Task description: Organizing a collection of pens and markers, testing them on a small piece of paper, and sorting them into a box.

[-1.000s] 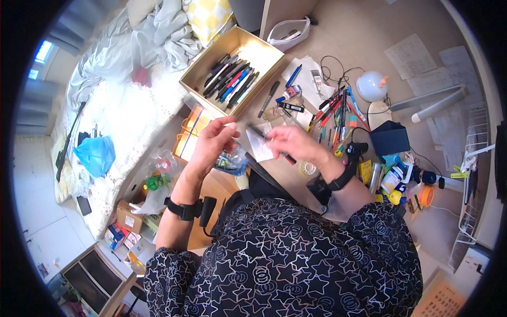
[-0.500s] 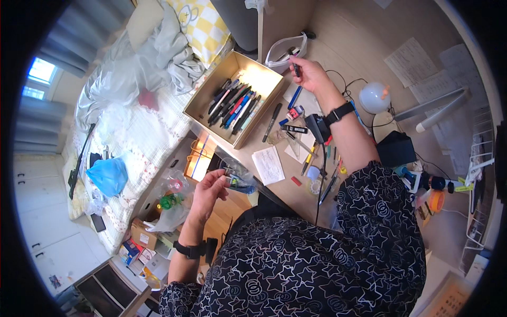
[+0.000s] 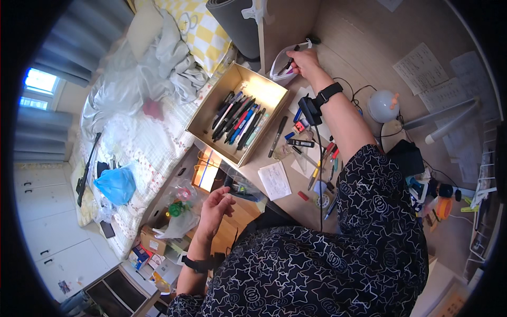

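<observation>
My right hand point(image 3: 305, 61) reaches over a white zippered pouch point(image 3: 278, 70) at the back of the desk. Its fingers are closed round a dark pen point(image 3: 289, 64), which lies across the pouch's mouth; part of it is hidden by the fingers. To the left of the pouch stands a cardboard box point(image 3: 212, 141) holding a row of pens point(image 3: 240, 121). Away from the desk's front edge, my left hand point(image 3: 214, 212) hangs in the air with loosely bent fingers, nothing visible in them. Below the box is a clear plastic container point(image 3: 245, 186) with small things inside.
Pens, markers, a black-labelled item point(image 3: 300, 143) and a white notepad point(image 3: 275, 180) lie scattered on the desk. A black cable point(image 3: 320, 174) hangs across it from a device by my right wrist. A round white lamp point(image 3: 382, 106) stands right. The bed point(image 3: 153, 134) is at left.
My right hand has moved up and left with the dark pen, from beside the pouch to over its mouth. My left hand has dropped slightly and its fingers have shifted. The view has tilted a little.
</observation>
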